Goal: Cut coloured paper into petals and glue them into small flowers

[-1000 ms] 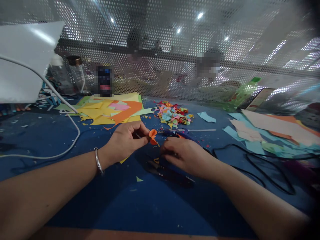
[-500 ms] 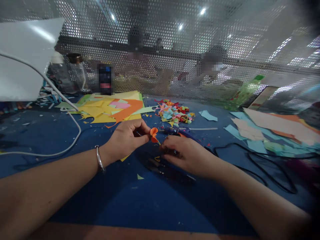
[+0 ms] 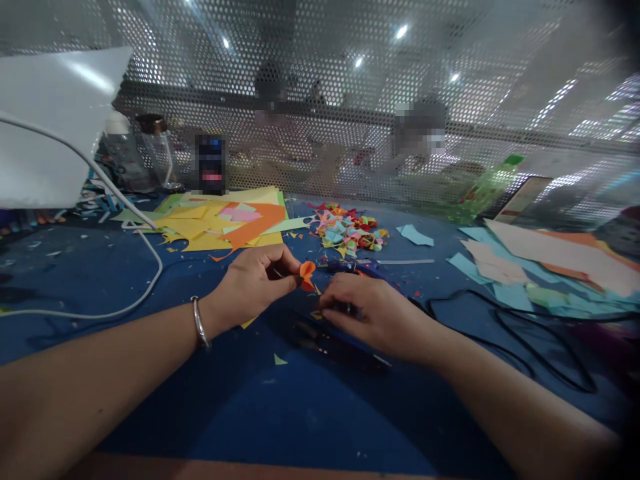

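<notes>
Between the thumb and fingers of my left hand [image 3: 257, 280] is a small orange paper flower [image 3: 307, 275], its folded petals facing right. My right hand [image 3: 373, 310] is held just right of it with thumb and fingertips curled together; what they grip, if anything, is hidden. A thin yellow sliver [image 3: 317, 291] shows between the flower and the right fingertips. Below the right hand lies a dark tool [image 3: 327, 347] with a metal tip, its kind unclear in the shadow. Behind that hand, a purple and orange item is partly covered.
Behind my hands lies a heap of colourful paper pieces [image 3: 347, 230]. Yellow and orange sheets [image 3: 205, 223] lie left, pale blue and cream ones [image 3: 545, 257] right. A black cable [image 3: 540, 327] loops at right, a white cord [image 3: 157, 260] at left. A perforated screen [image 3: 325, 160] stands behind.
The orange flower has turned slightly in my left fingers. My right hand stays close beside it, nearly still. The whole view has shifted a little downward.
</notes>
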Action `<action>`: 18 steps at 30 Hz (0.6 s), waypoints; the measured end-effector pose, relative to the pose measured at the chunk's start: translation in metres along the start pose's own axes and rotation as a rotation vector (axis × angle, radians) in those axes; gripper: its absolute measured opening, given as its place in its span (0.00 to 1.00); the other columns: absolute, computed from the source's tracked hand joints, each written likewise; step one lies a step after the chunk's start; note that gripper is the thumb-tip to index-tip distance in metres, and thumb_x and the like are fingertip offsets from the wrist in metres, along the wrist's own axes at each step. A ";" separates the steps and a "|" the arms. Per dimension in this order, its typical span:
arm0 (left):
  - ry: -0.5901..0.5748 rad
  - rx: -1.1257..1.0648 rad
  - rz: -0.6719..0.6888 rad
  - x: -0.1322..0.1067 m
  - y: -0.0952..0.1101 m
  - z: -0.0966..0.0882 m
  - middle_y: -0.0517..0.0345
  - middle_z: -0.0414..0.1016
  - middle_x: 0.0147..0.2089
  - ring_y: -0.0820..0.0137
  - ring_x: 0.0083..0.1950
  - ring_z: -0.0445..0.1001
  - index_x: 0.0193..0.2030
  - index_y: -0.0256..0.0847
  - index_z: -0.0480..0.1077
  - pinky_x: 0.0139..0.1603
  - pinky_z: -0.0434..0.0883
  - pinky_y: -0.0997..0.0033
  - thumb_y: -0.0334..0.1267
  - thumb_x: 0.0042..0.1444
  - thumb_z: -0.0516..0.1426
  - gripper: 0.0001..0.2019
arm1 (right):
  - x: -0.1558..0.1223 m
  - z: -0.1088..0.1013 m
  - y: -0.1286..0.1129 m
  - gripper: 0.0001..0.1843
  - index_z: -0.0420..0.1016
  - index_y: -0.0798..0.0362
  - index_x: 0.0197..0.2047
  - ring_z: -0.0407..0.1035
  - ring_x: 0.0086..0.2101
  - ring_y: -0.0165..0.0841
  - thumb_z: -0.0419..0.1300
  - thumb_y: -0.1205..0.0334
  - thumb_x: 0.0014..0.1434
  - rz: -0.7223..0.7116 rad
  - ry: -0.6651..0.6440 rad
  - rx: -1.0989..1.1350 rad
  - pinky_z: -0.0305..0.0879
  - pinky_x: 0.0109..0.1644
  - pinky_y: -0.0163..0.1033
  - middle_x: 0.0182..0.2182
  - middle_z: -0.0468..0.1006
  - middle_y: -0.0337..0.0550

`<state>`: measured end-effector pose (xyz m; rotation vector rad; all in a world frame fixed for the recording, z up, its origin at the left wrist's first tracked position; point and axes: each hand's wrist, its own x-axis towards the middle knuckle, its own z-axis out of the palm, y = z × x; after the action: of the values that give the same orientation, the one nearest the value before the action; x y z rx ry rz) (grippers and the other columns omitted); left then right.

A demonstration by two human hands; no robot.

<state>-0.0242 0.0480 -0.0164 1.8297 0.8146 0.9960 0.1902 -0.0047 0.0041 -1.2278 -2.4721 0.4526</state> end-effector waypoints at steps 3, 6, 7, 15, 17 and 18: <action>-0.001 0.003 0.015 0.000 0.000 0.000 0.58 0.78 0.32 0.74 0.33 0.75 0.31 0.39 0.72 0.37 0.72 0.72 0.31 0.50 0.61 0.02 | -0.002 -0.006 -0.001 0.06 0.78 0.52 0.37 0.69 0.31 0.31 0.58 0.64 0.61 0.056 0.124 0.144 0.65 0.36 0.35 0.32 0.77 0.42; 0.004 0.080 0.031 -0.001 0.003 0.000 0.57 0.79 0.33 0.73 0.34 0.75 0.30 0.38 0.73 0.37 0.72 0.72 0.29 0.49 0.60 0.02 | -0.002 -0.010 -0.002 0.06 0.78 0.53 0.35 0.68 0.29 0.30 0.60 0.61 0.59 0.150 0.177 0.273 0.64 0.33 0.35 0.30 0.75 0.41; 0.006 0.107 0.040 -0.002 0.005 0.001 0.57 0.79 0.33 0.73 0.34 0.76 0.30 0.38 0.73 0.38 0.72 0.72 0.28 0.49 0.60 0.03 | -0.002 -0.010 -0.002 0.07 0.77 0.53 0.35 0.67 0.28 0.29 0.60 0.60 0.59 0.181 0.174 0.333 0.64 0.32 0.35 0.28 0.74 0.40; 0.049 0.299 0.156 -0.007 0.015 0.002 0.56 0.80 0.36 0.70 0.38 0.77 0.31 0.39 0.74 0.38 0.72 0.73 0.27 0.51 0.58 0.05 | 0.002 -0.001 0.000 0.13 0.75 0.54 0.34 0.65 0.23 0.25 0.64 0.52 0.56 0.363 0.121 0.730 0.64 0.26 0.31 0.23 0.69 0.34; 0.063 0.359 0.175 -0.008 0.017 0.002 0.57 0.80 0.36 0.71 0.37 0.76 0.30 0.39 0.74 0.38 0.71 0.72 0.27 0.51 0.58 0.05 | 0.002 0.001 0.001 0.13 0.75 0.55 0.34 0.65 0.23 0.25 0.64 0.52 0.56 0.364 0.125 0.742 0.65 0.25 0.31 0.23 0.69 0.35; 0.068 0.387 0.181 -0.008 0.018 0.002 0.57 0.80 0.35 0.71 0.36 0.76 0.31 0.39 0.75 0.38 0.71 0.72 0.27 0.51 0.58 0.05 | 0.002 0.001 0.001 0.13 0.75 0.55 0.34 0.65 0.23 0.25 0.64 0.52 0.56 0.358 0.130 0.745 0.64 0.25 0.31 0.23 0.69 0.35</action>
<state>-0.0235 0.0328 -0.0031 2.2411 0.9467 1.0745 0.1890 -0.0028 0.0032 -1.2869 -1.6972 1.2050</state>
